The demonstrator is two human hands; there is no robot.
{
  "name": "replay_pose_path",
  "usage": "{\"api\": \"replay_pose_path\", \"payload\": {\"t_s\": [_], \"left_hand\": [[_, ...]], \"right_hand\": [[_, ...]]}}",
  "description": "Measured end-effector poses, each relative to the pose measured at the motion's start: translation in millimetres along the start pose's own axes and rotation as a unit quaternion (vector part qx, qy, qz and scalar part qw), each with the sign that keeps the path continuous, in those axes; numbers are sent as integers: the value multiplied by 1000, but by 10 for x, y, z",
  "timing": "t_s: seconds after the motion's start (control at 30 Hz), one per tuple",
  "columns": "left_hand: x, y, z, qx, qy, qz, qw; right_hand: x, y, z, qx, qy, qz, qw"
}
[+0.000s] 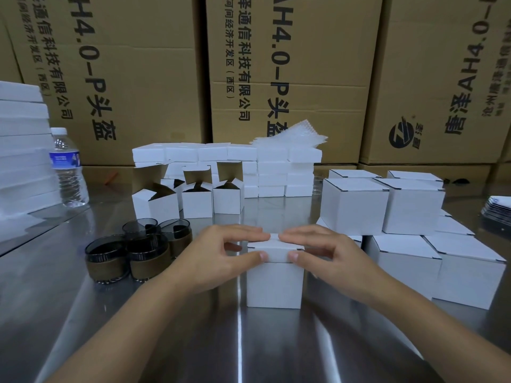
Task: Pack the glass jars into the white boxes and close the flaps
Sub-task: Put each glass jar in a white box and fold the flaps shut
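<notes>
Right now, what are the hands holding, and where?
The left hand and right hand pinch the white box by its top flap, fingers above, thumbs in front.

Left brown carton (124,78): "H4.0-P头盔", run sideways, plus smaller "通信科技有限公司" and "经济开发区(西区)". Middle carton (318,64): "AH4.0-P头", next character part hidden, same two small lines. Right carton (442,78): "AH4.0" turned the opposite way, round "Z" logo (401,136). Water bottle (69,167) label: unreadable.
</notes>
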State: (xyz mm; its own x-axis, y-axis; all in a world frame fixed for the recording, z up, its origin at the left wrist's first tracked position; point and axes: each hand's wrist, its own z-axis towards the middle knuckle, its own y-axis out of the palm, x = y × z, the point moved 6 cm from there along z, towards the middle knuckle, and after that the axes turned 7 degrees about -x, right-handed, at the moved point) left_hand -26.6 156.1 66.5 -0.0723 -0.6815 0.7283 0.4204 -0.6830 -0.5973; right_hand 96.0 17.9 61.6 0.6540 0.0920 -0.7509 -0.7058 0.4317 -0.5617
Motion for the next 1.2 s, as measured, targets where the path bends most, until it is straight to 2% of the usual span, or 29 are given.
{"api": "replay_pose_path", "payload": {"t_s": [0.13, 0.33, 0.77, 0.87, 0.93, 1.0, 1.2], "left_hand": [[5, 11, 3, 3, -2, -27, 1000], [9, 8, 30, -4, -19, -35, 999], [2, 20, 23, -13, -21, -29, 999], [23, 47, 20, -28, -10, -35, 999], [32, 58, 22, -32, -4, -25, 999], [22, 61, 29, -33, -3, -20, 999], [-19, 90, 40, 2, 1, -93, 996]], "right_hand": [[-17, 5, 7, 1, 5, -4, 1000], [-9, 13, 26, 7, 19, 56, 998], [-26, 24, -1, 7, 47, 42, 998], [-40, 40, -11, 56, 53, -24, 997], [-102, 86, -26, 96, 48, -122, 987], [-167, 133, -38, 125, 45, -217, 967], [-402, 278, -101, 189, 14, -376, 907]]}}
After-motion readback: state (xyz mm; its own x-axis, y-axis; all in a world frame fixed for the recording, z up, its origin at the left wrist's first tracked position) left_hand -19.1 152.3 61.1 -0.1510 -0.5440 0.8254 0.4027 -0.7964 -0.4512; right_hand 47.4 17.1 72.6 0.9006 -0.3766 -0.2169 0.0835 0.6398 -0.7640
